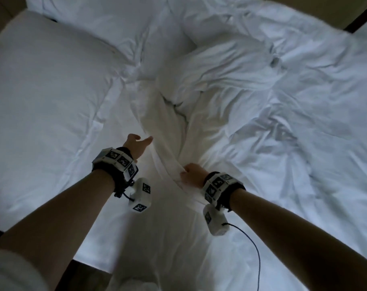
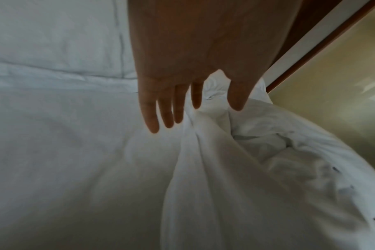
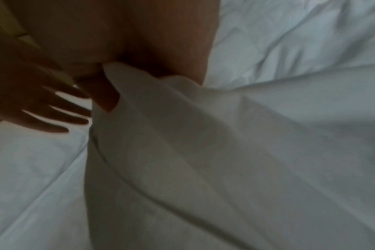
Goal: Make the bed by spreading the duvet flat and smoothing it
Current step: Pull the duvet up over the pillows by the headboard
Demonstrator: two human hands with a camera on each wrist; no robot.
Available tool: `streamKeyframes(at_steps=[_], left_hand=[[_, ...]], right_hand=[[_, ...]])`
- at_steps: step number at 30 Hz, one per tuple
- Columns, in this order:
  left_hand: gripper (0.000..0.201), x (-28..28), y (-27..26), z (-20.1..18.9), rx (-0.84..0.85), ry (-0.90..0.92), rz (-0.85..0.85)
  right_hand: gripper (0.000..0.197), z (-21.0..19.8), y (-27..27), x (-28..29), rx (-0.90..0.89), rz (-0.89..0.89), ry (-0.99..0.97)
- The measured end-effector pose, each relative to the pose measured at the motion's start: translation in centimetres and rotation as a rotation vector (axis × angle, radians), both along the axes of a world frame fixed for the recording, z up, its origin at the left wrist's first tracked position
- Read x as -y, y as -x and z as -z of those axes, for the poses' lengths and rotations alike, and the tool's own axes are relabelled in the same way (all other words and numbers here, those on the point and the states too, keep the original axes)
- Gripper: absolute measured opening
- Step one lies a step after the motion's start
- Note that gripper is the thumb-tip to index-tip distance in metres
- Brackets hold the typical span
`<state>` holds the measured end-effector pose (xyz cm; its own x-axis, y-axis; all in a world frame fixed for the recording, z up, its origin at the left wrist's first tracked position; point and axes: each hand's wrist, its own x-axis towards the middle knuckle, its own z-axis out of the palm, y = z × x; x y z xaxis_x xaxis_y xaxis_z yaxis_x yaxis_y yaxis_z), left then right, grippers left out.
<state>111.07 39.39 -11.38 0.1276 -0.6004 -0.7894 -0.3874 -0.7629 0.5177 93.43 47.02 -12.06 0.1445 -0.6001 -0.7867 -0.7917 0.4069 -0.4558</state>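
The white duvet [image 1: 262,85] lies crumpled over the bed's right half, one ridge bunched in the right hand [image 1: 192,174], its grip holding the fold; the left hand [image 1: 137,144] hovers beside, grip wide; bare white sheet [image 1: 42,101] left; pillow [image 2: 54,37] at the head; wood-trimmed wall [image 2: 332,84] beyond.

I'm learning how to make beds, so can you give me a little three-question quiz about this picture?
1. True or false: the right hand grips a fold of the duvet.
2. The left hand is: A) gripping the pillow, B) open, fingers straight, close beside the raised duvet fold, C) curled into a fist.
3. Fill in: the duvet lies bunched and ______, not yet spread flat.

Key: 1 true; 2 B; 3 wrinkled.
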Motion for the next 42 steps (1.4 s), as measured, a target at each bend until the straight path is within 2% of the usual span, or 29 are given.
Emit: streamKeyframes(at_steps=[3, 5, 7, 9, 10, 13, 15, 16, 17, 20, 22, 24, 26, 30, 32, 35, 38, 39, 40, 42], left_hand=[[0.085, -2.1, -0.3, 0.4, 0.087, -0.026, 0.068], [0.090, -3.7, -0.1, 0.4, -0.003, -0.083, 0.048], [0.084, -5.1, 0.5, 0.0, -0.166, -0.126, -0.037], [0.074, -6.5, 1.2, -0.3, -0.245, -0.075, -0.131], [0.067, -7.0, 1.5, -0.5, -0.240, -0.034, -0.148], [0.048, -8.7, 1.3, -1.0, -0.050, 0.060, -0.050], [0.025, -9.9, 0.8, -2.2, -0.078, 0.137, -0.059], [0.014, -10.6, 0.5, -3.0, -0.139, 0.167, -0.091], [0.016, -11.4, 0.1, -3.8, -0.171, 0.194, -0.116], [0.040, -14.3, -2.1, -6.4, -0.200, 0.266, -0.086], [0.063, -16.3, -4.2, -8.0, -0.168, 0.287, 0.039], [0.094, -18.5, -7.3, -9.2, -0.086, 0.303, 0.182], [0.102, -19.5, -8.9, -9.8, -0.053, 0.305, 0.273], [0.079, -21.1, -11.6, -12.6, -0.085, 0.322, 0.283], [0.073, -21.2, -12.7, -13.2, -0.074, 0.318, 0.348], [0.054, -21.6, -15.3, -13.4, -0.066, 0.295, 0.391], [0.041, -21.8, -18.6, -13.5, -0.100, 0.213, 0.275], [0.028, -21.7, -19.7, -13.4, -0.106, 0.206, 0.238], [0.019, -21.3, -20.7, -13.2, -0.106, 0.220, 0.197], [0.030, -20.2, -22.2, -12.8, -0.060, 0.266, 0.129]], right_hand=[[0.023, -2.8, 1.4, -2.4, 0.073, 0.012, 0.034], [0.026, -5.0, 2.2, -4.1, 0.095, -0.021, 0.049], [0.027, -6.7, 2.7, -5.8, 0.092, -0.110, 0.042], [0.028, -7.9, 3.1, -8.1, 0.081, -0.216, 0.017], [0.028, -8.0, 3.3, -9.0, 0.080, -0.261, 0.004], [0.029, -7.8, 3.6, -11.1, 0.063, -0.381, 0.016], [0.030, -7.5, 3.9, -11.5, 0.049, -0.408, 0.033], [0.033, -7.3, 4.0, -11.3, 0.056, -0.377, 0.041], [0.034, -6.9, 4.1, -10.8, 0.074, -0.311, 0.069], [0.035, -6.3, 3.6, -8.8, 0.105, -0.040, 0.293], [0.039, -6.5, 2.3, -7.3, 0.108, 0.054, 0.440], [0.048, -7.4, -0.6, -6.6, 0.073, -0.078, 0.535], [0.064, -7.9, -3.1, -6.5, 0.015, -0.302, 0.575], [0.100, -8.9, -8.9, -8.2, -0.221, -0.761, 0.653], [0.093, -9.1, -10.8, -8.5, -0.299, -0.825, 0.655], [0.057, -9.3, -13.3, -8.2, -0.231, -0.662, 0.558], [0.025, -9.2, -15.3, -9.0, -0.132, -0.429, 0.584], [0.017, -9.1, -15.5, -9.3, -0.111, -0.368, 0.596], [0.020, -9.0, -15.6, -9.7, -0.081, -0.326, 0.609], [0.034, -9.1, -15.2, -10.4, -0.003, -0.272, 0.634]])
